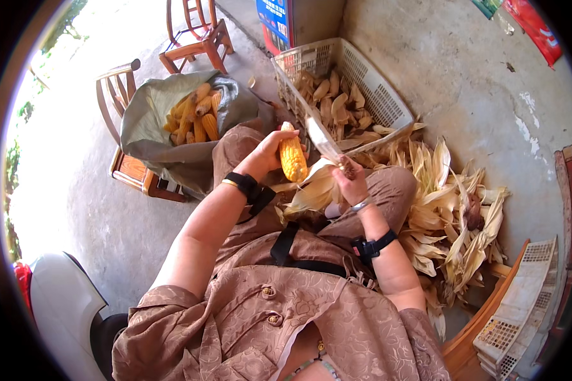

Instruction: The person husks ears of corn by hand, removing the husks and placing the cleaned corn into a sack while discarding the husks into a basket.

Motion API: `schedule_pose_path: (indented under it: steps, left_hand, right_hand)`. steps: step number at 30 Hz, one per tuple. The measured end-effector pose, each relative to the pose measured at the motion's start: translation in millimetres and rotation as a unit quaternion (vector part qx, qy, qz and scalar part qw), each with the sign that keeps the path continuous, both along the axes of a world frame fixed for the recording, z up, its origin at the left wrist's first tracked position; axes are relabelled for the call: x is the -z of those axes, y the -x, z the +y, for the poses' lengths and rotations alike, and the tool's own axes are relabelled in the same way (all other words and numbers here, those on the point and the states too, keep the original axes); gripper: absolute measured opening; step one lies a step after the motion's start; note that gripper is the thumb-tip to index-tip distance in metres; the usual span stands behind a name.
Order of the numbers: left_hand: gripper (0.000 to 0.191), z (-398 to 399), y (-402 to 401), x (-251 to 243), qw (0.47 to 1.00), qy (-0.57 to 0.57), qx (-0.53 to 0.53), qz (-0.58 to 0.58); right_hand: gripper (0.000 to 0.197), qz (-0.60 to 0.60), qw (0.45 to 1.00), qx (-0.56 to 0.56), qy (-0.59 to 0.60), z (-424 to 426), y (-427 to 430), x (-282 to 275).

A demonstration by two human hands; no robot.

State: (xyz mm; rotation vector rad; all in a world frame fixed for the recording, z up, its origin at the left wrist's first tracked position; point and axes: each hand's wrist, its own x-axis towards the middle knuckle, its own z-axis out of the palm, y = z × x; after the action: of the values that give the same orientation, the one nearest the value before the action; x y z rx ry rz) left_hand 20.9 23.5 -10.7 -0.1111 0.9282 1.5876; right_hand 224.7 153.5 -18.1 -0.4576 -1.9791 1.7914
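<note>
A bare yellow ear of corn (293, 155) is held in my left hand (270, 148), upright between thumb and fingers above my lap. My right hand (352, 181), just beside it, is closed on a piece of dry corn husk (326, 140) with a brown end. Below both hands, more loose husk leaves (312, 197) lie between my knees. Past my left knee stands an open woven sack (157, 143) with several husked ears (195, 116) inside. Beyond my right knee, unhusked ears (336, 97) and husks lie in a white plastic crate (381, 90).
A heap of corn husks (448, 214) spreads to the right of my right leg. One wooden chair (133, 174) stands behind the sack, another (198, 45) farther off. Stacked white crates (515, 305) are at the lower right, beside a wall. A white curved object (62, 295) is at the lower left.
</note>
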Motion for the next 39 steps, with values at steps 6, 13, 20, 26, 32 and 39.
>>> schedule_pose_path:
  steps: [6, 13, 20, 26, 32, 39]
  left_hand:
    - [0.036, -16.3, 9.8, 8.2, 0.999, -0.023, -0.004, 0.033]
    - [0.027, -38.6, 39.2, 4.1, 0.987, -0.04, -0.155, 0.03]
    - [0.015, -97.8, 150.4, -54.5, 0.849, -0.024, -0.304, 0.432]
    - [0.048, -209.1, 283.7, 8.4, 0.491, 0.422, -0.204, 0.734]
    - [0.03, -158.6, 229.7, 9.1, 0.665, 0.431, 0.024, 0.609]
    - [0.029, -67.2, 138.6, -3.6, 0.697, 0.245, 0.132, 0.661]
  right_hand:
    - [0.01, -0.021, 0.984, 0.174, 0.022, 51.5, -29.3, -36.5]
    - [0.048, -0.07, 0.827, 0.505, -0.238, 214.9, -150.7, -62.1]
    - [0.053, -0.375, 0.539, 0.492, -0.572, 278.7, -361.1, -117.7]
    - [0.084, -0.675, 0.566, 0.287, -0.377, 290.6, -413.1, -43.4]
    - [0.088, -0.65, 0.605, 0.288, -0.359, 247.2, -384.0, -47.8]
    - [0.097, -0.586, 0.766, 0.24, -0.111, 215.0, -313.8, -120.9]
